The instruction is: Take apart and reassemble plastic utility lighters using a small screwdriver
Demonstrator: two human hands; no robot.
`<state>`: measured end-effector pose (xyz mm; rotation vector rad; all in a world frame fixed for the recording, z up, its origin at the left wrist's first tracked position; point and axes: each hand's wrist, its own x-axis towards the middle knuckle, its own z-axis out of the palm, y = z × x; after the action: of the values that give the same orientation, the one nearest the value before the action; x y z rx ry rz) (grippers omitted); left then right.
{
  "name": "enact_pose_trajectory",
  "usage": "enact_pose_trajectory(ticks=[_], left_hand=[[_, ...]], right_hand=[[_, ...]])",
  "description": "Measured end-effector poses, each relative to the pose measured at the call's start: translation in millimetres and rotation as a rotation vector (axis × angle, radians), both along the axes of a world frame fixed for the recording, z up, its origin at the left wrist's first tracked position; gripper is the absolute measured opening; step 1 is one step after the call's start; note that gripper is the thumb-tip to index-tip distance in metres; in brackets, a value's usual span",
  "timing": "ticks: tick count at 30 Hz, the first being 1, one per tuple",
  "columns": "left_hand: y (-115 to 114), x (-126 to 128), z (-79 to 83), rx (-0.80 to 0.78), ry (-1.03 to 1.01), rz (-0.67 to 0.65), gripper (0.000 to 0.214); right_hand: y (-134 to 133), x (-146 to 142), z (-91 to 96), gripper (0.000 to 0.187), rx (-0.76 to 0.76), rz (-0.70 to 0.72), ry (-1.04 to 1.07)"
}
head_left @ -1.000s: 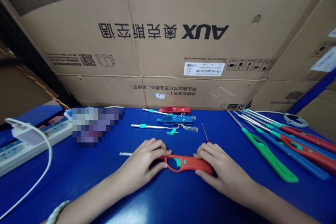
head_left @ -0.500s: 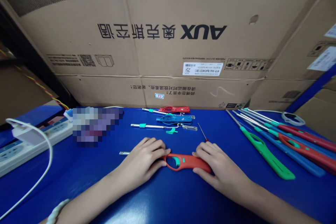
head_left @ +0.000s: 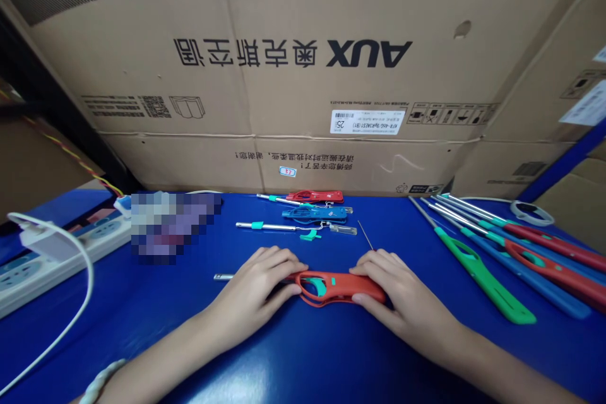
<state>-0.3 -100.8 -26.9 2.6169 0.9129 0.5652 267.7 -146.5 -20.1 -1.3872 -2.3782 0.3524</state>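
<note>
A red long-nosed lighter (head_left: 334,288) with a teal trigger lies crosswise on the blue table (head_left: 303,360) in front of me. My left hand (head_left: 258,290) is closed over its front part, where the metal tube (head_left: 222,277) sticks out to the left. My right hand (head_left: 398,293) grips the rear of the red handle, fingers curled round it. The handle is tipped slightly up on its edge. A thin screwdriver (head_left: 365,235) lies just beyond my right hand.
Opened lighter shells and parts in red (head_left: 315,196) and blue (head_left: 315,213) lie behind my hands. Several whole lighters, green (head_left: 483,278) and red (head_left: 544,259), lie at right. A power strip (head_left: 52,252) with a white cable sits left. Cardboard boxes (head_left: 293,76) wall the back.
Both hands tightened on the red lighter and tipped its handle up on edge. My right hand slid a little over the handle's rear. The view shifted slightly.
</note>
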Motion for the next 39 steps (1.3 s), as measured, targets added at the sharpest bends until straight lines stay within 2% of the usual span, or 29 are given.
enact_pose_trajectory(ticks=[14, 39], left_hand=[[2.2, 2.6, -3.4, -0.065, 0.018, 0.040, 0.020], [0.2, 1.7, -2.7, -0.054, 0.012, 0.024, 0.021]], right_hand=[[3.0, -1.4, -1.0, 0.007, -0.125, -0.025, 0.053], [4.1, -2.4, 0.1, 0.009, -0.103, -0.014, 0.054]])
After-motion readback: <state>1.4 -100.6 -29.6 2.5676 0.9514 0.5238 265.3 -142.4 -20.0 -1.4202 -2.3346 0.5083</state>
